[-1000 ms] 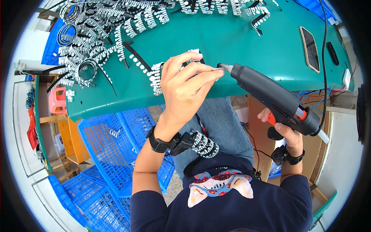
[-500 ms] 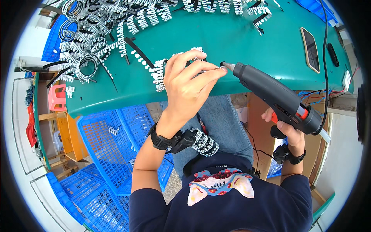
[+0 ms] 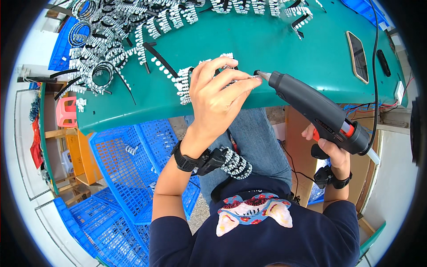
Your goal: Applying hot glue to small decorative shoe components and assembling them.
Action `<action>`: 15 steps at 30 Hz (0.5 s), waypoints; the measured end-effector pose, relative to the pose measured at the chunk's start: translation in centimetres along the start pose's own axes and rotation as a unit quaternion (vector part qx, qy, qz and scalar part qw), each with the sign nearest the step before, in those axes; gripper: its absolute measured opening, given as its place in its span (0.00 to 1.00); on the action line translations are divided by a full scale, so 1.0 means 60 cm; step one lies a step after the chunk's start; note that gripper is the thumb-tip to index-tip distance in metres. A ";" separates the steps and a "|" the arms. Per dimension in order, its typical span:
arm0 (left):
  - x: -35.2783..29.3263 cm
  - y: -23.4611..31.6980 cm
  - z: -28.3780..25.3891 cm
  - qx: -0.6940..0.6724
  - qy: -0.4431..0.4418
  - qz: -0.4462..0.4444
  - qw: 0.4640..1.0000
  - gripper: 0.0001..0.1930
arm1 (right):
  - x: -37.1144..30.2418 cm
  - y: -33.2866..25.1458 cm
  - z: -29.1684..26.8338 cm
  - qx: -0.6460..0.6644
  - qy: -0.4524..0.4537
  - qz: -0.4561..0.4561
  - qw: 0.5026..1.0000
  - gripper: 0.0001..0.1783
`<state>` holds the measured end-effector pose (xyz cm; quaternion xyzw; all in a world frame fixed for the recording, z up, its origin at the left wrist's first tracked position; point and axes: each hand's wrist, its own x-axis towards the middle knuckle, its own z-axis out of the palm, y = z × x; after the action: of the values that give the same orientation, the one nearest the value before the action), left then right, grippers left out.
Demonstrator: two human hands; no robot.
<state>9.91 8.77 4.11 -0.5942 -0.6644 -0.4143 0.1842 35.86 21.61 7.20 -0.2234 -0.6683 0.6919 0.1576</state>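
Over the near part of the green table (image 3: 249,40), my left hand (image 3: 213,100) pinches the end of a beaded rhinestone strip (image 3: 183,86). Most of that strip curls out past the back of the hand, and the fingers hide some of it. In my right hand (image 3: 332,149) is a black hot glue gun (image 3: 311,103), gripped by its handle with the nozzle pointing up and left. Its tip is close to the pinched end; whether they touch I cannot tell. A white glue stick (image 3: 373,156) pokes out of the back.
A heap of coiled rhinestone strips (image 3: 104,44) with black bands covers the table's far left. A phone (image 3: 357,57) lies at the right, beside a hanging black cable (image 3: 376,75). Another coiled strip (image 3: 236,164) rests by my lap. Blue plastic crates (image 3: 120,167) stand below left, near a pink stool (image 3: 66,112).
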 end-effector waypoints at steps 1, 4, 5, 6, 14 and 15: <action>0.000 0.000 0.000 0.000 -0.001 -0.001 1.000 0.11 | 0.000 0.001 0.000 0.005 0.004 0.003 1.000 0.24; 0.000 0.001 0.000 0.001 -0.002 -0.003 1.000 0.11 | -0.001 0.000 0.006 0.001 0.019 -0.004 1.000 0.22; 0.001 0.002 0.000 0.003 -0.002 -0.003 1.000 0.11 | -0.001 -0.001 0.008 -0.008 0.032 -0.013 0.999 0.21; 0.001 0.002 0.000 0.003 -0.002 -0.004 1.000 0.11 | 0.000 0.000 0.007 -0.008 0.032 -0.013 0.999 0.21; 0.004 0.004 -0.005 -0.020 0.001 -0.045 0.999 0.10 | 0.010 0.010 0.005 -0.192 0.071 -0.082 0.975 0.17; 0.006 0.007 -0.005 -0.020 0.000 -0.044 0.999 0.10 | 0.010 0.012 0.008 -0.126 0.083 -0.079 0.985 0.17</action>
<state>10.14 8.74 4.69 -0.5676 -0.6817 -0.4352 0.1542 35.18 21.48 6.43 -0.2450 -0.7499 0.5669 0.2371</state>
